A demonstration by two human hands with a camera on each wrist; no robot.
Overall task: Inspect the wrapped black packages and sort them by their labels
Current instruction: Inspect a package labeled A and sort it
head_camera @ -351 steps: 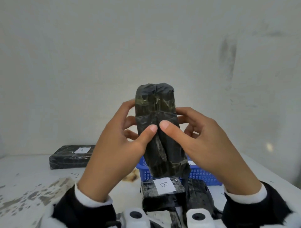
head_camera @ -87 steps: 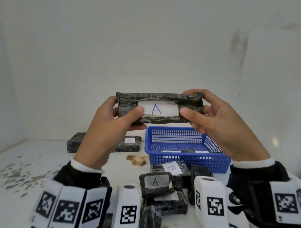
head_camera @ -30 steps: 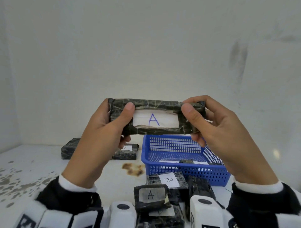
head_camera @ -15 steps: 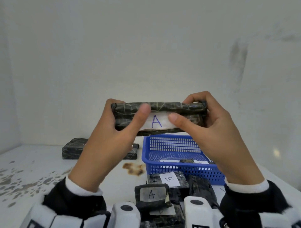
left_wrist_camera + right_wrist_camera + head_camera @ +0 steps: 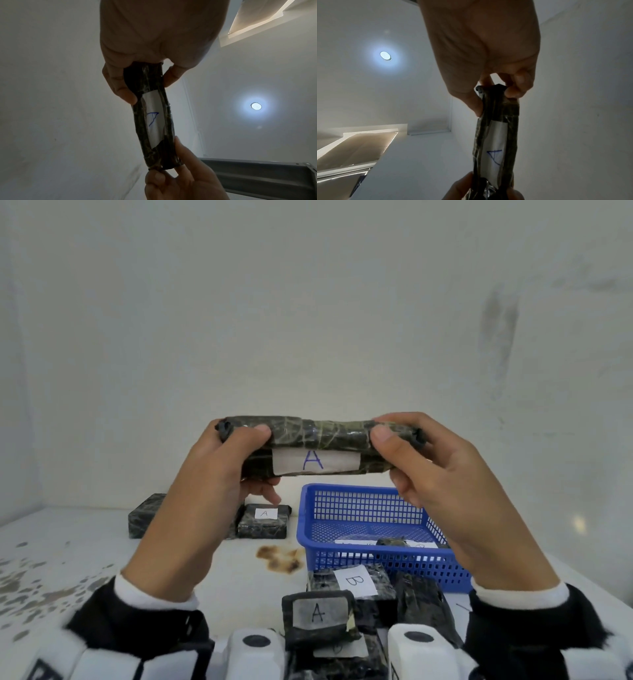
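Observation:
I hold a long black wrapped package (image 5: 318,436) level in the air above the table, one hand at each end. Its white label (image 5: 313,462) reads A and faces me. My left hand (image 5: 246,453) grips the left end, thumb on top and fingers underneath. My right hand (image 5: 394,457) grips the right end the same way. The left wrist view shows the package (image 5: 154,121) running away from my left hand (image 5: 145,75). In the right wrist view the package (image 5: 496,148) hangs from my right hand (image 5: 494,94).
A blue mesh basket (image 5: 370,508) stands behind the hands with a wrapped package (image 5: 390,542) inside. Near me is a pile with an A package (image 5: 317,614), a B package (image 5: 352,583) and an unlabelled-side one (image 5: 424,604). Two packages (image 5: 263,522) lie at the back left.
My thumbs have slid outward off the label to the package's ends. The package has rolled a little, so the label sits lower on its front face.

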